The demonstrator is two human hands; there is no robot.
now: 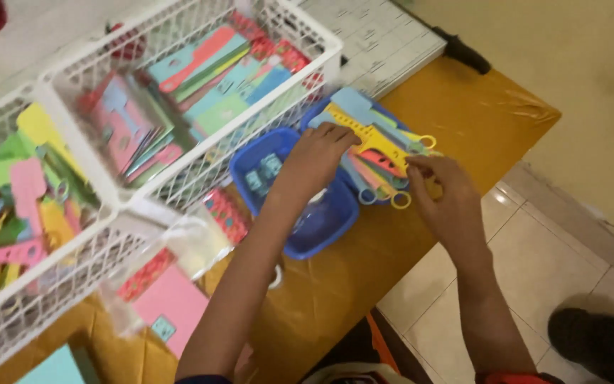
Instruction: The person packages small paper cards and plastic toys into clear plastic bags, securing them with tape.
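While the left hand [318,153] presses flat on the toy knives [374,146] heaped in the blue tub [321,220] beneath it, the right hand [442,188] pinches a ring handle, and they look light, stiff, slippery plastic, best gripped by handles.

The left hand [319,151] covers part of the blurred stack of coloured toy knives [374,146]. The white basket [8,299] at left is cut off by the edge.
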